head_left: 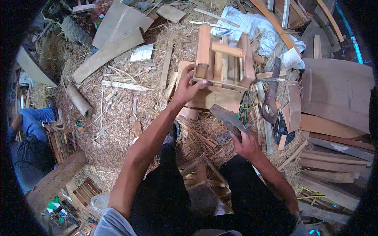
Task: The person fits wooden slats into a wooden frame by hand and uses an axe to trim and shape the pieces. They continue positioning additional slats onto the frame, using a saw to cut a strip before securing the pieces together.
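While the wearer's knees are spread apart, the right hand (pixel 247 145) grips a dark, broad-bladed tool (pixel 228 118), perhaps a hatchet; the fist hides its handle, and the blade angles toward the work. The left hand (pixel 188 88) grasps the near left corner of a wooden stool frame (pixel 202 49), probably to steady it, keeping apart from the blade. The frame rests on a wooden block (pixel 214 99), which seems to serve as a raised, firm support above the loose shavings. At the lower left lies a clear plastic bag (pixel 100 202), its contents unreadable. Beyond the frame, a crumpled white sack (pixel 246 27) spreads among boards; whether it contains anything, one cannot tell.
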`<state>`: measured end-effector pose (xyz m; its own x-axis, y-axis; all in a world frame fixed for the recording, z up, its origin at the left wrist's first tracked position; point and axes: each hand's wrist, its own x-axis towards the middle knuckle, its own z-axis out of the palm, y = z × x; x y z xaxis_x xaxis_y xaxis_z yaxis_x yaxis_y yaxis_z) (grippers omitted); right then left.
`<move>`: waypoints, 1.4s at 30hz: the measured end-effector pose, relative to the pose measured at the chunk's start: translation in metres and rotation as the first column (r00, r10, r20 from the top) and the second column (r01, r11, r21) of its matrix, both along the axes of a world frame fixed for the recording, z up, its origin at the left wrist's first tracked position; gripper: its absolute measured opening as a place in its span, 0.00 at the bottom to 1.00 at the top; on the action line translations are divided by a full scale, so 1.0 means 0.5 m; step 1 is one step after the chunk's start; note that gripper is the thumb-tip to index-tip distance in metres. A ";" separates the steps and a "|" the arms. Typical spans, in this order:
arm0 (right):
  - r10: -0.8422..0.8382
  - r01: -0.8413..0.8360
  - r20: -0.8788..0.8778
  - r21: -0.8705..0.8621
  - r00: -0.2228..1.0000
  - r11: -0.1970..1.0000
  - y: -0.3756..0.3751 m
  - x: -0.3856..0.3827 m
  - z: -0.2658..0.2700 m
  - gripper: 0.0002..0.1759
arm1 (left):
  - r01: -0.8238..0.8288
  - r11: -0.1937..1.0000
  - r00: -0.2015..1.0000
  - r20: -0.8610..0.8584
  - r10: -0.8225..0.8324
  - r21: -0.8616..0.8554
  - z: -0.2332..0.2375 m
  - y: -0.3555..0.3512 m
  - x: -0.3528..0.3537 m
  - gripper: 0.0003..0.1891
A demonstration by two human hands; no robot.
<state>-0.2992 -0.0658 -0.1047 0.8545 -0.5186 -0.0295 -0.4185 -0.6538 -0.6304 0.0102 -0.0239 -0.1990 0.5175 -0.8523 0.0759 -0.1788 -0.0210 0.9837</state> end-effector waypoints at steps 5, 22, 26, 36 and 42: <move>-0.055 0.064 0.110 -0.080 0.992 0.995 -0.004 0.023 0.040 0.21 | -0.139 0.987 0.990 -0.024 0.141 0.075 0.105 -0.018 -0.040 0.24; -0.067 0.077 0.143 -0.063 0.987 0.995 -0.071 0.150 0.323 0.28 | -0.119 0.967 0.936 -0.300 0.186 0.226 0.316 0.015 0.002 0.25; 0.053 -0.041 0.116 -0.104 0.992 0.994 -0.114 0.204 0.309 0.29 | -0.192 0.946 0.928 -0.265 0.262 0.262 0.238 0.007 0.027 0.21; 0.212 -0.238 -0.164 -0.155 0.963 0.959 -0.132 0.335 0.286 0.26 | -0.241 0.930 0.877 -0.347 0.332 0.279 0.245 0.005 0.029 0.29; 0.184 -0.198 -0.094 -0.173 0.979 0.965 -0.118 0.358 0.295 0.23 | -0.243 0.953 0.862 -0.411 0.298 0.181 0.231 0.006 0.028 0.28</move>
<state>-0.1204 -0.1247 0.0427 0.9370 -0.3489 -0.0190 -0.3171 -0.8262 -0.4656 0.0240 -0.0208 -0.0835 0.6869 -0.6625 -0.2987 0.2889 -0.1281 0.9487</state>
